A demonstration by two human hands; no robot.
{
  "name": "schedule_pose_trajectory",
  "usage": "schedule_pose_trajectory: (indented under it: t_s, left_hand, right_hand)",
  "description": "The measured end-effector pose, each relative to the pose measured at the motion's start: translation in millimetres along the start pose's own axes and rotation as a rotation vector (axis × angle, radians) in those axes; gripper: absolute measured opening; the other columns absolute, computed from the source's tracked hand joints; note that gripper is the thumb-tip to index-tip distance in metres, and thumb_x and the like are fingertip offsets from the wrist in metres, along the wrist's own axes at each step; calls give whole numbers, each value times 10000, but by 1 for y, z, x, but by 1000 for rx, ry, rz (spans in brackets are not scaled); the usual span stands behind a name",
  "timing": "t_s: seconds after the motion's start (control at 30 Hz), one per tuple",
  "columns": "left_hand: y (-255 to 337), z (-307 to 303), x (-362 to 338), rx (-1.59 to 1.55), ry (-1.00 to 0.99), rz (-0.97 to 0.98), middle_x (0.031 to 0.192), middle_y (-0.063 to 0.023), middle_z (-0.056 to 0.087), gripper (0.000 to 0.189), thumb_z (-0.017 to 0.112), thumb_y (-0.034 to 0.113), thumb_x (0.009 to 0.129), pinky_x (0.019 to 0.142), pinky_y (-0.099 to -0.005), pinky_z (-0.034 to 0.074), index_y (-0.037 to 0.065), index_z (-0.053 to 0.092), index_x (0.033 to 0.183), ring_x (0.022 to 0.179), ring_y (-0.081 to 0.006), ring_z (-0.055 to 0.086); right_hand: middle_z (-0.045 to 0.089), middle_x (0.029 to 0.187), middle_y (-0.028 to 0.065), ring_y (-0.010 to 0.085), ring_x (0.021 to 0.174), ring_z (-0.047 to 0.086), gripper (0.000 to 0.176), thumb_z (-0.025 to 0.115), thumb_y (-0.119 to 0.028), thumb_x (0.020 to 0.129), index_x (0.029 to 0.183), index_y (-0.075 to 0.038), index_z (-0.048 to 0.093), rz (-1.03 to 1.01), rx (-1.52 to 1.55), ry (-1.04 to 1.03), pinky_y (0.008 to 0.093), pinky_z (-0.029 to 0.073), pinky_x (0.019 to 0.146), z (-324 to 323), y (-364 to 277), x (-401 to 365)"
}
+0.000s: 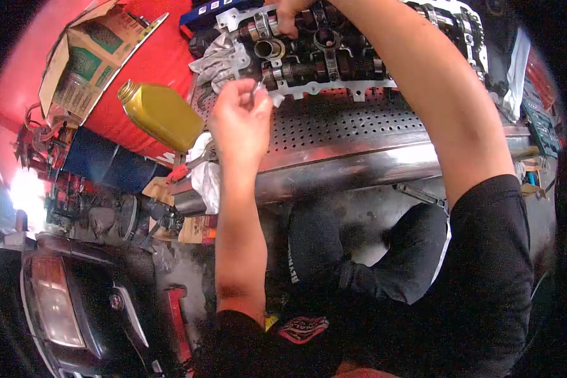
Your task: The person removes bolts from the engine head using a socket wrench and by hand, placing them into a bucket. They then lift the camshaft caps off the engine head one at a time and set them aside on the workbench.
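A cylinder head (359,65) with two camshafts lies on a perforated metal bench top (346,120). My left hand (242,116) is raised at its near left corner, thumb and fingers pinched on a small metal piece (260,87) whose exact kind I cannot make out. At the top edge, my right hand (288,15) reaches over to the far camshaft, its fingers curled down against it. What those fingers grip is hidden, and part of this hand is cut off by the frame. A round, open metal tube (268,49) stands between the camshafts.
A gold oil bottle (164,116) without a cap stands left of my left hand. White rags (206,173) hang at the bench's left end by a red-handled tool (178,173). Cardboard boxes (94,63) are at upper left, and a dark car front (88,309) is at lower left.
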State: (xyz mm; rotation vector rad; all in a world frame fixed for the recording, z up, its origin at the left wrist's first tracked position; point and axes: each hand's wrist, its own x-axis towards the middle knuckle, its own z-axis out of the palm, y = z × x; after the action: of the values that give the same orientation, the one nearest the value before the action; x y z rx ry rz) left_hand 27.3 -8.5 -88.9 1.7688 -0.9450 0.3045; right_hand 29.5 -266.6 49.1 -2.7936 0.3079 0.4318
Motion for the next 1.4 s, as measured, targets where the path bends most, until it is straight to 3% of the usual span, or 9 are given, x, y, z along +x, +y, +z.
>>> schedule_pose_trajectory:
  t_s: [0.07, 0.1, 0.3, 0.5, 0.6, 0.8, 0.97, 1.1, 1.4]
  left_hand:
    - [8, 9, 6, 88, 14, 56, 755, -73, 703, 167, 713, 95, 866, 622, -267, 504, -18, 688, 986, 664, -95, 627]
    - [16, 10, 8, 156, -1, 48, 804, -169, 723, 206, 709, 142, 859, 695, -354, 560, -19, 685, 985, 719, -249, 719]
    - [10, 20, 27, 331, -22, 228, 789, -179, 713, 194, 734, 154, 857, 684, -410, 549, -1, 683, 963, 725, -310, 714]
    - [22, 29, 18, 237, 93, 99, 784, -170, 708, 201, 779, 160, 828, 657, -414, 536, 10, 653, 875, 707, -317, 703]
    - [14, 31, 20, 283, 147, 171, 777, -132, 713, 226, 811, 191, 804, 658, -342, 519, 11, 697, 878, 687, -228, 680]
    - [-5, 47, 19, 354, 379, 534, 803, -154, 706, 187, 800, 135, 802, 663, -348, 519, 5, 719, 910, 717, -273, 675]
    - [-1, 51, 12, 190, 379, 278, 749, -111, 694, 191, 789, 130, 831, 649, -331, 516, -26, 714, 912, 667, -191, 643]
    - [-10, 49, 19, 261, 360, 362, 785, -112, 686, 205, 793, 126, 825, 643, -318, 507, -23, 711, 940, 669, -181, 632]
    - [-12, 55, 10, 172, 375, 266, 772, -102, 675, 197, 796, 104, 809, 634, -323, 494, -14, 719, 946, 660, -184, 603]
  right_hand:
    - [721, 1015, 137, 274, 858, 684, 466, 847, -282, 592, 987, -55, 749, 23, 56, 42, 437, 556, 744, 1, 1, -2]
    - [721, 1002, 137, 281, 852, 683, 456, 848, -267, 589, 982, -57, 748, 51, 77, -9, 445, 556, 732, 0, -1, -3]
    - [721, 999, 136, 277, 857, 683, 475, 848, -264, 581, 995, -56, 747, 6, 76, 45, 435, 556, 739, 0, -3, -8]
    - [721, 1000, 136, 275, 862, 682, 483, 848, -263, 577, 1001, -55, 746, -37, 60, 97, 432, 555, 742, 1, 0, -8]
    - [721, 1001, 136, 274, 864, 682, 487, 847, -263, 576, 1004, -55, 745, -50, 45, 120, 431, 555, 743, 2, -4, -8]
    - [721, 1001, 136, 272, 868, 682, 494, 847, -263, 572, 1009, -55, 745, -69, 21, 146, 428, 554, 747, 1, -3, -12]
    - [721, 1002, 136, 271, 872, 681, 501, 847, -262, 570, 1014, -54, 744, -69, 7, 154, 425, 553, 749, 1, -4, -13]
    - [721, 1003, 136, 270, 874, 681, 506, 847, -262, 567, 1017, -54, 743, -64, 15, 156, 423, 553, 751, 3, -2, -13]
    - [721, 1004, 137, 267, 881, 680, 518, 846, -261, 562, 1026, -54, 742, -66, 21, 165, 419, 552, 756, 4, -1, -15]
